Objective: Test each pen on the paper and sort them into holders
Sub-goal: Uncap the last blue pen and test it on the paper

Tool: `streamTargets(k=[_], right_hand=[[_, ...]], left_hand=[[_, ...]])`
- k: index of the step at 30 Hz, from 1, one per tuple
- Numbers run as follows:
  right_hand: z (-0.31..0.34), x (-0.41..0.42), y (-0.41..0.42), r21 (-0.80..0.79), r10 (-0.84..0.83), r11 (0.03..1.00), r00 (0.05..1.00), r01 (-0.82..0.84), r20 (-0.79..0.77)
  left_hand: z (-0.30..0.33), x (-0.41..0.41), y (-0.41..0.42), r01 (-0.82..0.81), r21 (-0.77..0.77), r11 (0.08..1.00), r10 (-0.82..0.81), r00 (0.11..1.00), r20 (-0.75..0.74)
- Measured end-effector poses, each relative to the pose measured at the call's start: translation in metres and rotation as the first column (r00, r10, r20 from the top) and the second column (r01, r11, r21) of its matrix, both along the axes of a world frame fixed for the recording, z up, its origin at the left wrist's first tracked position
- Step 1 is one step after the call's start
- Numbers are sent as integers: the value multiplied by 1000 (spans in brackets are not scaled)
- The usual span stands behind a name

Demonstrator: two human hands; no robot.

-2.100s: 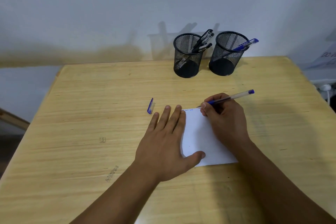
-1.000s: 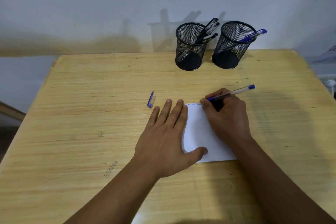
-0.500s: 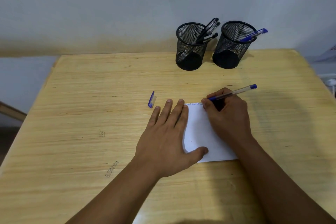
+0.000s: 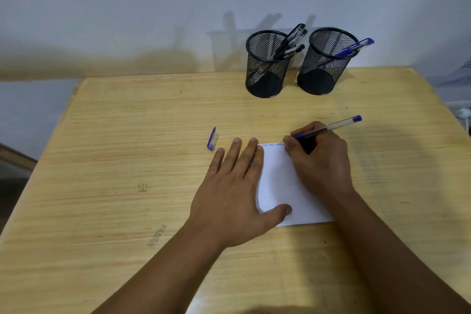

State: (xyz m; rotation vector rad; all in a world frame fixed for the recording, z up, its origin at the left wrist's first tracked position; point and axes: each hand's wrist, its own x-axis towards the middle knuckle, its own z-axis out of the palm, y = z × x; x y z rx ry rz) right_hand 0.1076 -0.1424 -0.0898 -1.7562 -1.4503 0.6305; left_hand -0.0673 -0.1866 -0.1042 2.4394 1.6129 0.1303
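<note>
My left hand (image 4: 235, 194) lies flat and spread open on the white paper (image 4: 281, 186) just right of the frame's centre, fingers together and pointing up the frame, thumb pressed on the sheet's lower part; it grips nothing. My right hand (image 4: 319, 158) is curled closed around a clear-barrelled blue pen (image 4: 328, 127), its tip down at the paper's top edge and its blue end slanting toward the upper right. Along that top edge runs a row of small blue handwriting (image 4: 271, 144), short repeated words too small for me to read with certainty. The pen's blue cap (image 4: 212, 138) lies on the wooden surface (image 4: 127, 135) just left of my left fingertips, apart from them. Two faint stamped marks sit on the wood in the lower left, one small and boxy (image 4: 142, 187), one a slanted line of characters (image 4: 157, 236); I cannot read either. At the upper right stand two black mesh holders side by side: the left holder (image 4: 266, 69) carries several black pens (image 4: 293, 42) leaning right, the right holder (image 4: 325, 66) has one blue pen (image 4: 355, 48) leaning over its rim.
</note>
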Motion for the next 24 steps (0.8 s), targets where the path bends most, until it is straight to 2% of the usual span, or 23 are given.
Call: streamTargets(k=[7,19,24], right_hand=[[1,-2,0,-6,-37,999,999,37,-3],[2,-3,-1,-5,4,1000,999,-3,45],[1,0,0,12,-40,999,999,40,-17]], left_hand=[[-1,-1,1,0,3,1000,0,1000,1],[-2,0,1,-1,13,1000,1,1000,8],[-1,-1,1,-3,10,1000,3,1000,5]])
